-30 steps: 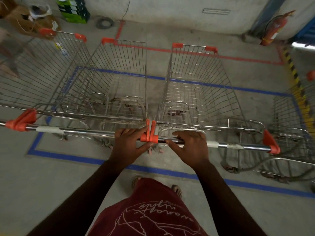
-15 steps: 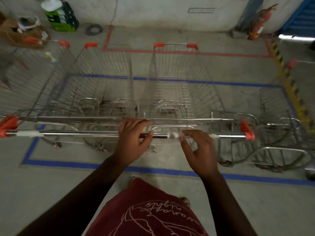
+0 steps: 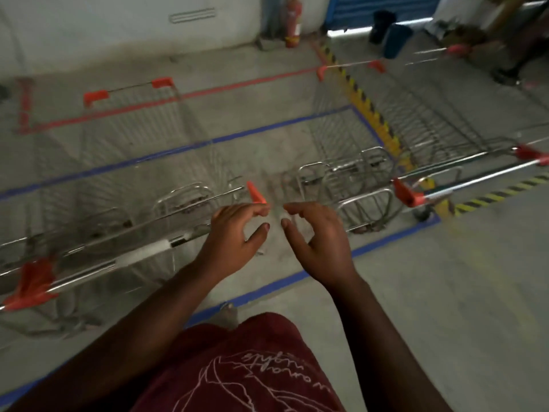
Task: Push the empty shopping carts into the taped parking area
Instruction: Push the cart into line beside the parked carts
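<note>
Head view, blurred: your left hand [image 3: 234,233] and right hand [image 3: 318,236] hang released with fingers loosely curled, grasping nothing, just off the near cart's handle bar [image 3: 142,254], while the shopping carts [image 3: 130,150] stand side by side inside the blue tape outline [image 3: 267,288] on the floor.

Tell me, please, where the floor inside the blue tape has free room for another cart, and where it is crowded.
Bare floor shows between the cart with the left handle bar and the cart on the right, ahead of the left hand and right hand, up to the far blue tape line. The right corner by the yellow-black stripe is crowded with carts. The picture is blurred.
</note>
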Demonstrator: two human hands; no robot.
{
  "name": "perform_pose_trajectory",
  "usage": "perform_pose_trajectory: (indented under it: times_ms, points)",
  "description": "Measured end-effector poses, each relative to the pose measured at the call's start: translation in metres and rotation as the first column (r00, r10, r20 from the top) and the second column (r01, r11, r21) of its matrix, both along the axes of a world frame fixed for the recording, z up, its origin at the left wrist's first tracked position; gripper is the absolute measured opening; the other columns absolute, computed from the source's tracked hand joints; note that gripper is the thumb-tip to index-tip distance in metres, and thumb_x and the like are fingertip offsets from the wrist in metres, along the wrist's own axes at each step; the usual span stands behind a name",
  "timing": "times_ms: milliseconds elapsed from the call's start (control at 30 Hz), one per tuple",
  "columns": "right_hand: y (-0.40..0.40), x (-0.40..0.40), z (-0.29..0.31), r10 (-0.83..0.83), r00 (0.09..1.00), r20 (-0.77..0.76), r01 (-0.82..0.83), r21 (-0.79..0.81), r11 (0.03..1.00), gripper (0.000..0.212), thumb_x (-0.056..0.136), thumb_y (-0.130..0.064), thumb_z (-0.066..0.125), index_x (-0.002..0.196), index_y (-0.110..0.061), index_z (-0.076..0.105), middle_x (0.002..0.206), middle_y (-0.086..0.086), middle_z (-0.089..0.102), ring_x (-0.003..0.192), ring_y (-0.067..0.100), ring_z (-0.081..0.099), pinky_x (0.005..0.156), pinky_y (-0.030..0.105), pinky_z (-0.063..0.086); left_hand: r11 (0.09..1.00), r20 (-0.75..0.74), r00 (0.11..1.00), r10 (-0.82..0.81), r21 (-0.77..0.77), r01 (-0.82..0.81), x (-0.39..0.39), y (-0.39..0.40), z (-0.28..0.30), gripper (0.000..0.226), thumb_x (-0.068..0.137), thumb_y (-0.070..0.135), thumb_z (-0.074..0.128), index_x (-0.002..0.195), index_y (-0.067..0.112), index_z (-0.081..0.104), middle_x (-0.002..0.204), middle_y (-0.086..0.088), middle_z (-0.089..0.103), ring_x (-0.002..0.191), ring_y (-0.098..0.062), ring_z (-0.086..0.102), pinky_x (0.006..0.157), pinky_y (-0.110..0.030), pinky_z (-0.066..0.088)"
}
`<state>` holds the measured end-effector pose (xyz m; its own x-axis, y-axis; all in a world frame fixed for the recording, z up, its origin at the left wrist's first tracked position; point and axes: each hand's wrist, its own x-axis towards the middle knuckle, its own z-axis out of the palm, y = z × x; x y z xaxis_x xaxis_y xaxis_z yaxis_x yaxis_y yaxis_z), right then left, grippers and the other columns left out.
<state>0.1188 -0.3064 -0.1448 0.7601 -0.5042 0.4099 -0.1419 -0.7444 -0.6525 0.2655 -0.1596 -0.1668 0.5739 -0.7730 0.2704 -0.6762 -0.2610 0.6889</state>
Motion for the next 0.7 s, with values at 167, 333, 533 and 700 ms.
perform_pose_trajectory:
  times_ms: [167, 333, 533, 700]
  points:
    - [-0.074, -0.025, -0.003, -0.194, 0.979, -0.070, 0.193, -0.020, 0.981, 0.025, 0.098, -0.029, 0.069, 0.119, -0.016, 0.073, 0.116, -0.002, 0.073, 0.109, 0.021, 0.067, 0.095, 0.045, 0.051, 0.994, -0.011, 0.994, -0.110, -0.029, 0.110, -0.007, -0.079, -0.006, 0.030, 0.092, 0.030, 0.068, 0.121, 0.023, 0.070, 0.115, 0.013, 0.072, 0.110, -0.009, 0.066, 0.109, -0.047, 0.042]
    - [-0.150, -0.052, -0.011, -0.360, 0.921, -0.146, 0.351, -0.089, 0.932, 0.029, 0.094, -0.016, 0.072, 0.123, -0.014, 0.071, 0.126, 0.005, 0.071, 0.130, 0.027, 0.059, 0.111, 0.040, 0.044, 0.974, -0.068, 0.973, -0.220, -0.071, 0.215, -0.008, -0.167, -0.017, 0.030, 0.091, 0.025, 0.071, 0.121, 0.023, 0.070, 0.116, 0.013, 0.072, 0.110, -0.008, 0.067, 0.103, -0.046, 0.047]
    - [-0.221, -0.078, -0.004, -0.437, 0.844, -0.312, 0.432, -0.089, 0.898, 0.049, 0.083, 0.004, 0.057, 0.126, -0.017, 0.070, 0.139, 0.003, 0.067, 0.130, 0.027, 0.061, 0.107, 0.042, 0.050, 0.903, -0.320, 0.849, -0.420, -0.059, 0.425, -0.033, -0.251, -0.014, 0.037, 0.094, 0.023, 0.068, 0.131, 0.020, 0.065, 0.118, 0.017, 0.065, 0.106, -0.007, 0.062, 0.091, -0.035, 0.056]
    - [-0.270, -0.100, -0.018, -0.512, 0.463, -0.724, 0.433, -0.319, 0.843, 0.070, 0.090, -0.022, 0.070, 0.155, -0.027, 0.043, 0.167, 0.002, 0.035, 0.157, 0.029, 0.025, 0.126, 0.056, 0.019, 0.867, -0.317, 0.820, -0.476, -0.013, 0.498, -0.052, -0.291, -0.013, 0.039, 0.095, 0.025, 0.070, 0.134, 0.023, 0.064, 0.130, 0.013, 0.058, 0.101, -0.004, 0.062, 0.090, -0.033, 0.055]
